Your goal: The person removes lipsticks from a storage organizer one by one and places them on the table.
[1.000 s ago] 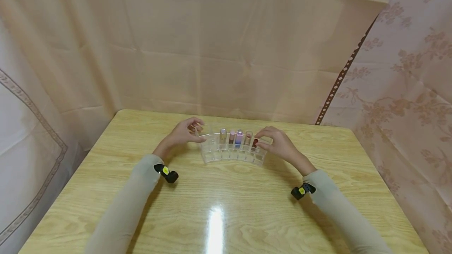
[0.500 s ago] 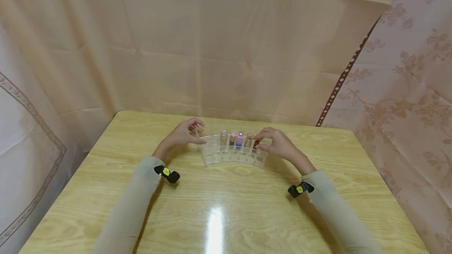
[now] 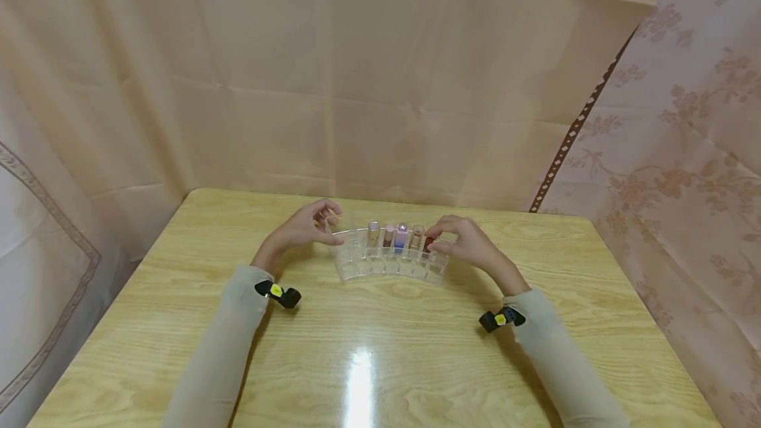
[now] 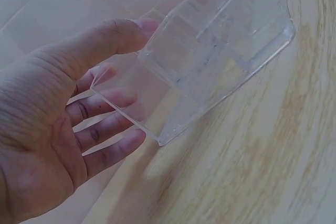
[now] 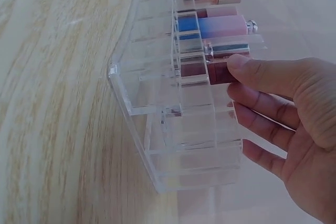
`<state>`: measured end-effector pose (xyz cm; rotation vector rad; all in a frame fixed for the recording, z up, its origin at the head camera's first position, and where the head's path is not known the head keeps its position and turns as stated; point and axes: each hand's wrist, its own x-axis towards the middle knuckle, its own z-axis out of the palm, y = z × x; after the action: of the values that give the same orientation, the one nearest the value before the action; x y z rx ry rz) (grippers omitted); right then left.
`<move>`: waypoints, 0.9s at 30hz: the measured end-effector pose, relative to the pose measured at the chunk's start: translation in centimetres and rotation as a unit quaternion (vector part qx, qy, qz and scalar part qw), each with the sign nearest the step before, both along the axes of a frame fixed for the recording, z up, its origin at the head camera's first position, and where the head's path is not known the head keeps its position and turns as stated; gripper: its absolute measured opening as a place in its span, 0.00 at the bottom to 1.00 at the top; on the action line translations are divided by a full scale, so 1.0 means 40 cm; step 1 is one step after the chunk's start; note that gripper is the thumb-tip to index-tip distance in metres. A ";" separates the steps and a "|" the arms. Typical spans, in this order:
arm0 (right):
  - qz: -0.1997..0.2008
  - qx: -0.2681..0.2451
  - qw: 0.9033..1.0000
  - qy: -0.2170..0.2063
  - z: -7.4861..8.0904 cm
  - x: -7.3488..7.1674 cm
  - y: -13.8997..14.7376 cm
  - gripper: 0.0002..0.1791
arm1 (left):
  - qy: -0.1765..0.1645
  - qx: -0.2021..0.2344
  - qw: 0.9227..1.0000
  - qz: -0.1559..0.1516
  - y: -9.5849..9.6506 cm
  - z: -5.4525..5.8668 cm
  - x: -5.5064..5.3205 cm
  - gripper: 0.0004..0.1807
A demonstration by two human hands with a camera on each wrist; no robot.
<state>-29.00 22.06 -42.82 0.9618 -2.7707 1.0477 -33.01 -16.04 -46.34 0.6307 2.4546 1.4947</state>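
A clear stepped lipstick organizer (image 3: 349, 271) stands on the table between both hands. At its left end my left hand (image 3: 306, 224) holds on, thumb (image 4: 123, 35) at the top edge and fingers behind the see-through side panel. My right hand (image 3: 466, 241) pinches a dark red lipstick (image 5: 220, 72) between thumb and forefinger, its lower part inside the back row's right side. Along the same row stand a gold tube (image 3: 373, 232), a pink-capped one (image 3: 389, 235), a pink-and-blue lipstick (image 5: 223, 26) and a clear-capped lipstick (image 5: 228, 49).
The wood-grain table (image 3: 285, 362) reaches toward me, with a bright light reflection in front. A beige curtain (image 3: 380, 84) hangs close behind it, and a floral cloth (image 3: 695, 150) hangs at the right. Each wrist wears a black strapped camera.
My right wrist has shifted slightly left and inward, its fingers still on the dark red lipstick. The left hand keeps its place at the organizer's end. The head view has shifted a little.
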 end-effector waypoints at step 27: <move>-0.019 0.034 0.998 0.051 -0.008 0.020 -0.009 0.14 | 0.010 0.013 1.000 0.009 -0.004 -0.018 0.006 0.35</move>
<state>-28.18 21.72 -43.14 0.9367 -2.7467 0.8790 -32.78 -16.21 -47.07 0.6340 2.4670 1.5356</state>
